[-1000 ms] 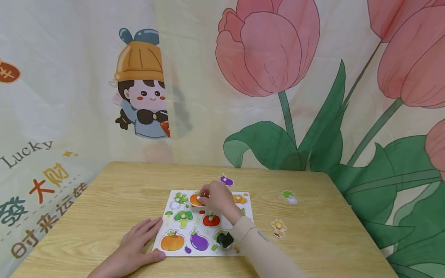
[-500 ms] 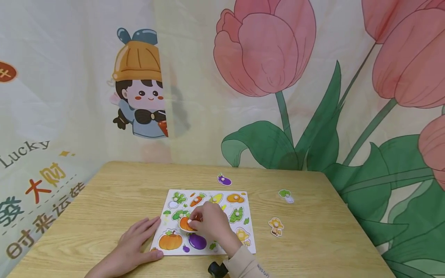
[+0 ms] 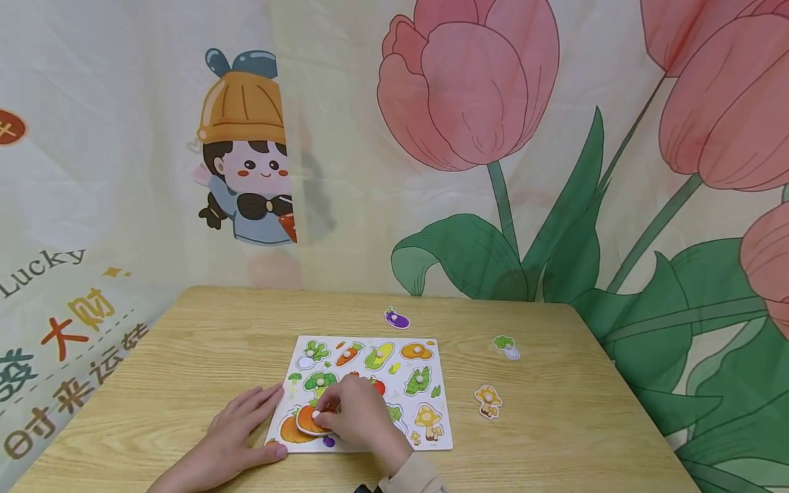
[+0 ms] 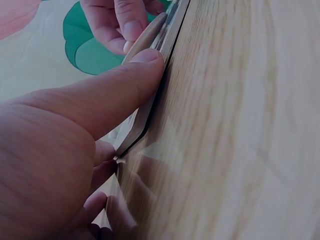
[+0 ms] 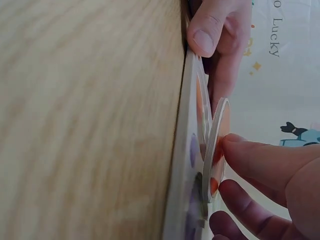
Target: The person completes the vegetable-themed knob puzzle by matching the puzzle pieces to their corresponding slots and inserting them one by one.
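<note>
My right hand (image 3: 360, 414) pinches the small white knob of an orange pumpkin puzzle piece (image 3: 306, 420). The piece is tilted over the pumpkin picture (image 3: 290, 431) at the front left of a white vegetable puzzle board (image 3: 445, 441), overlapping its right side. Seen from the right wrist, the pumpkin piece (image 5: 218, 150) stands at a slant to the board, thumb and finger at its face. My left hand (image 3: 234, 431) lies at the board's left side, its thumb on the front left corner and its fingers extended along the edge. The left wrist view shows that thumb (image 4: 125, 82) straight against the board.
Several knobbed vegetable pieces sit in the board, among them broccoli (image 3: 320, 383), a carrot (image 3: 350, 355) and peas (image 3: 419, 381). Loose on the wooden table (image 3: 555, 438) lie an eggplant piece (image 3: 397, 318), a bok choy piece (image 3: 506, 347) and a mushroom piece (image 3: 488, 401).
My right hand has carried the pumpkin piece from the board's back row toward the front left, onto the pumpkin picture. My left hand has stayed at the corner.
</note>
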